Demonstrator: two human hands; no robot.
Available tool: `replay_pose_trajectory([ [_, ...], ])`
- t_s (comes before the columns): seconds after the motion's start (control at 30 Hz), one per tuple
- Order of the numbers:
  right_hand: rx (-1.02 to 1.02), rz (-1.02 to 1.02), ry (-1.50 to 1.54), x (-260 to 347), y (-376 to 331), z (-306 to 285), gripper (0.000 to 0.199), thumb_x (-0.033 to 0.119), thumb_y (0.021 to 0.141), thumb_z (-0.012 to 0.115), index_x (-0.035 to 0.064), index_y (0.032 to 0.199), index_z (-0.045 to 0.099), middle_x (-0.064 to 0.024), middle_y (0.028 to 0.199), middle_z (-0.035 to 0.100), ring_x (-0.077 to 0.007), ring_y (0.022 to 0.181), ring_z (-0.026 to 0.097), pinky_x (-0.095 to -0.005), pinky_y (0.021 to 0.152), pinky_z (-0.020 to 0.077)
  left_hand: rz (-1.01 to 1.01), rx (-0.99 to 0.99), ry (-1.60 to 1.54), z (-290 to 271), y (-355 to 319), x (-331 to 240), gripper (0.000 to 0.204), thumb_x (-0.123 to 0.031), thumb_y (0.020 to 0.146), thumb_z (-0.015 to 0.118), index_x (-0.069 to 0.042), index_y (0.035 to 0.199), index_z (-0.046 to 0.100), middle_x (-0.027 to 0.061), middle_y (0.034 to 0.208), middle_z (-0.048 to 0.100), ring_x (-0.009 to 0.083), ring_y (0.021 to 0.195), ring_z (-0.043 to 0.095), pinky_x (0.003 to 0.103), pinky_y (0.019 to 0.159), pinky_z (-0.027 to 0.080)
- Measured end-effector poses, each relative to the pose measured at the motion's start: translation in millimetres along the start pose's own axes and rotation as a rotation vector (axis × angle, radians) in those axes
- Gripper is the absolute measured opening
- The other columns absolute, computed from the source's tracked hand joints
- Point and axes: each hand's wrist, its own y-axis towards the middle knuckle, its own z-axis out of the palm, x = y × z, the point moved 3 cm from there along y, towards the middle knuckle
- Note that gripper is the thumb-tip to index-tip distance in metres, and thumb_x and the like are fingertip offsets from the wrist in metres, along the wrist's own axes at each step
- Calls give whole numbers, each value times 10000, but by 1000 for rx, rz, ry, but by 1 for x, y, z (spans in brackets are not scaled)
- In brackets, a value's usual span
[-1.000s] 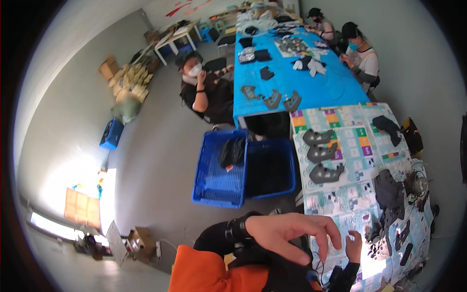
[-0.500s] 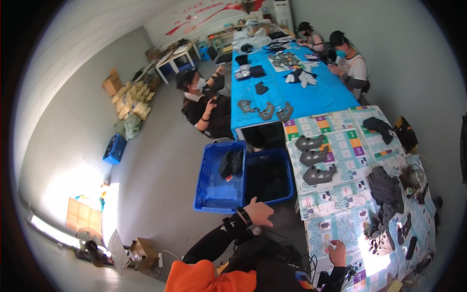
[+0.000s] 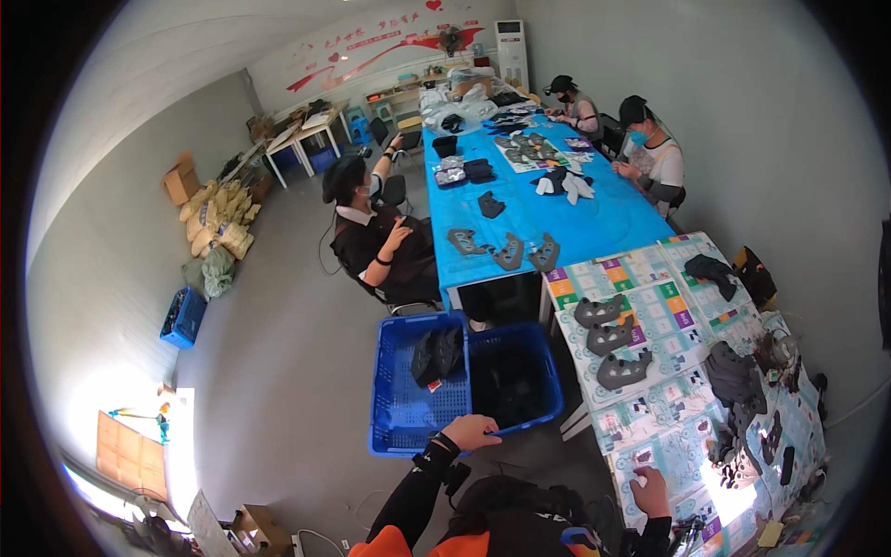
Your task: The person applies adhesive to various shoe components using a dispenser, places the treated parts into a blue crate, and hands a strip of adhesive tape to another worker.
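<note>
My left hand is at the near rim of two adjoining blue crates, its fingers apart and holding nothing I can see. Black items lie in the left, perforated crate; the right crate has a dark inside. My right hand is low over the near edge of the paper-covered table, thumb and fingers curled together. Whatever they pinch, if anything, is too small to name. Beyond it, three curved dark-grey pads lie in a row on the printed sheets.
Dark-grey pieces pile up on the table's right side. A blue-covered table adjoins it, with more grey pads. One person sits at its left; two others sit at its right. Sacks lean by the left wall.
My view has tilted upward, so the crates and tables appear lower. My left hand stays by the crate rim, its fingers less spread. The seated person at left has turned the head away.
</note>
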Motion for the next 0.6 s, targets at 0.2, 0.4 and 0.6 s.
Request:
replay_pose_trajectory([
  [0.2,802,-705,576,330,16,-65,509,120,888,740,44,1376,616,-107,1376,654,-267,1361,552,-455,1149,406,-135,-95,-43,-3,-48,77,444,-431,904,742,-55,1140,722,150,1079,760,342,1016,720,427,892,564],
  [0.4,1255,-914,1209,473,41,-55,633,140,952,678,-32,1494,400,-220,1436,596,-366,1405,510,-551,1225,243,-302,-150,-248,13,-124,133,445,-414,917,739,-34,1148,723,174,1063,760,333,996,733,422,871,571],
  [0.6,1523,-639,1763,530,73,-85,355,61,883,656,-2,1197,504,-260,1010,737,-478,1349,507,-658,1234,57,-440,-273,-366,-1,-160,125,424,-363,948,727,3,1162,712,178,1035,763,309,953,745,401,849,578],
])
